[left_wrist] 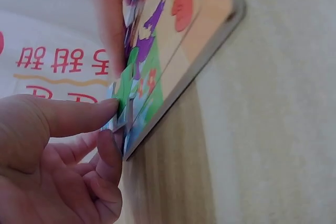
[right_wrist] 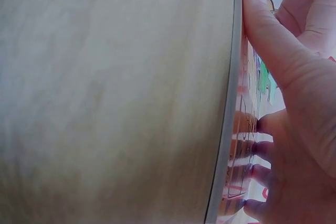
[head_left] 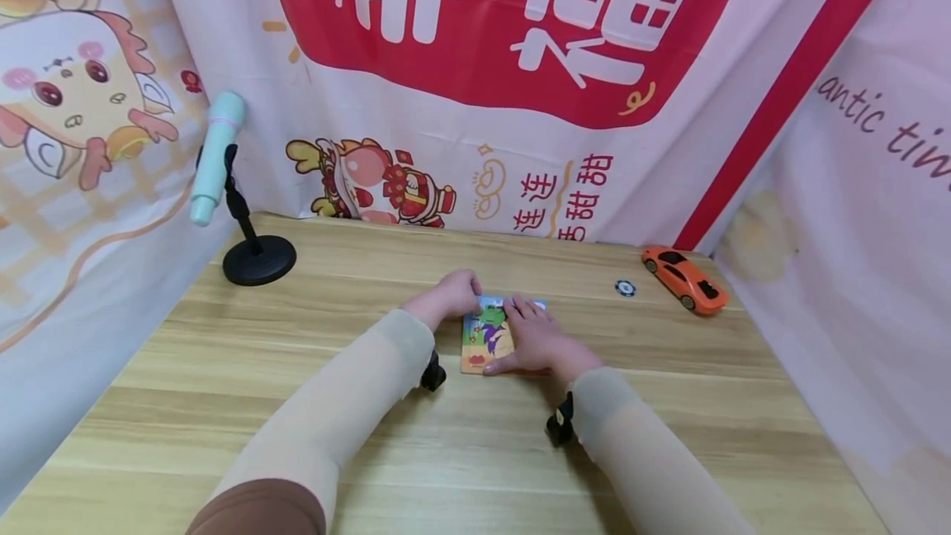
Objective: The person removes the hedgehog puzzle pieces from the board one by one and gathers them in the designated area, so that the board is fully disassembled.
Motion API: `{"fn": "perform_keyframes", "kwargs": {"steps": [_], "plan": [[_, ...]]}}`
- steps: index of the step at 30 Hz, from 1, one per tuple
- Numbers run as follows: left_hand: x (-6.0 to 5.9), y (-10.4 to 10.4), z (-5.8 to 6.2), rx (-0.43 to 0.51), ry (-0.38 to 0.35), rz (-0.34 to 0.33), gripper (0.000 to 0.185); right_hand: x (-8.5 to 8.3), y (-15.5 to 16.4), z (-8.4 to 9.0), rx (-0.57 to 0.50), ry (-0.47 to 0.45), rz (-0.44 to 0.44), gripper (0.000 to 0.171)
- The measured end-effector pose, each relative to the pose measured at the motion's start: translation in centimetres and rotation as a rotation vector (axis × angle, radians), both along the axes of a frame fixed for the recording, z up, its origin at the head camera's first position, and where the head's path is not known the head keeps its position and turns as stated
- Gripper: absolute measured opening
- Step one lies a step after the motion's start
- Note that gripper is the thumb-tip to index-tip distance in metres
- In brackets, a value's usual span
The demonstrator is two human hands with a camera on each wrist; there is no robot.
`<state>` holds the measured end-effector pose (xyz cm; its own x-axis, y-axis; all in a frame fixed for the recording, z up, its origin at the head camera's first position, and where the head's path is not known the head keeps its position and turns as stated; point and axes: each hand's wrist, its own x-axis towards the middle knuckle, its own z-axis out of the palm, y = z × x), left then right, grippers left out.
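Flat, rectangular, cartoon-printed puzzle board with a grey edge [head_left: 481,341] lay on the light wood-grain desk [head_left: 475,452], in front of the person, under and between both hands. Left hand [head_left: 449,299] was at the board's far left corner, fingers grasping: thumb and a fingertip pinched a thin green-and-blue puzzle piece [left_wrist: 125,90], which stood slightly proud of the board in the left wrist view. Right hand [head_left: 531,337] held nothing; fingers spread over the board's right part, tips touching the printed surface, thumb along the near edge, apparently bracing it.

Step in hand, as judged: working one piece at the corner while the other hand steadied the board. Whether the piece was being lifted out or seated, could not tell. Next move seemed to call for a firm pinch and a small tilt to free or align the piece's edge, with right-hand pressure kept even so the board would not slide or neighbouring pieces pop up.

Elsewhere: orange toy sports car [head_left: 683,281] at far right, small round black-and-white disc [head_left: 625,288] just beside it, turquoise toy microphone [head_left: 218,157] on a black round-based stand [head_left: 259,260] at far left. None touched.
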<state>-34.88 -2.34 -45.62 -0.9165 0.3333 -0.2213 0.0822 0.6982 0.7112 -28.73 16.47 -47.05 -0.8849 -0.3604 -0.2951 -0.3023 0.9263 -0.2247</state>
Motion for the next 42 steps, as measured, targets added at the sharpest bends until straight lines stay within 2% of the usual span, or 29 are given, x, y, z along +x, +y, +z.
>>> {"fn": "perform_keyframes", "kwargs": {"steps": [4,9,12,17,23,29,34,42], "plan": [[-0.2,-0.3,0.1,0.071,0.001,0.013,0.017,-0.1,0.1,0.0,-0.002,-0.003,-0.003,0.134],[-0.5,-1.2,-0.2,0.201,-0.053,0.097,0.014,0.0,0.0,0.0,-0.010,-0.003,-0.001,0.135],[-0.7,-2.2,-0.3,0.239,-0.058,0.148,0.013,0.0,0.0,0.0,-0.017,0.000,0.004,0.134],[-1.5,-5.2,-0.4,0.209,-0.037,0.204,0.012,0.2,0.0,-0.1,-0.026,0.008,0.003,0.133],[-2.5,-10.9,-0.6,0.166,-0.025,0.288,0.015,0.4,0.1,0.0,-0.031,0.009,-0.009,0.134],[-2.5,-15.4,-0.1,0.162,-0.055,0.386,0.020,0.4,0.2,-0.1,-0.016,0.014,-0.014,0.134],[-2.4,-17.3,0.1,0.120,-0.033,0.425,0.024,0.4,0.2,-0.1,-0.005,0.022,-0.013,0.134],[-2.1,-18.2,-0.3,0.036,-0.004,0.424,0.030,0.4,0.0,0.4,-0.007,0.007,-0.009,0.133]]}}
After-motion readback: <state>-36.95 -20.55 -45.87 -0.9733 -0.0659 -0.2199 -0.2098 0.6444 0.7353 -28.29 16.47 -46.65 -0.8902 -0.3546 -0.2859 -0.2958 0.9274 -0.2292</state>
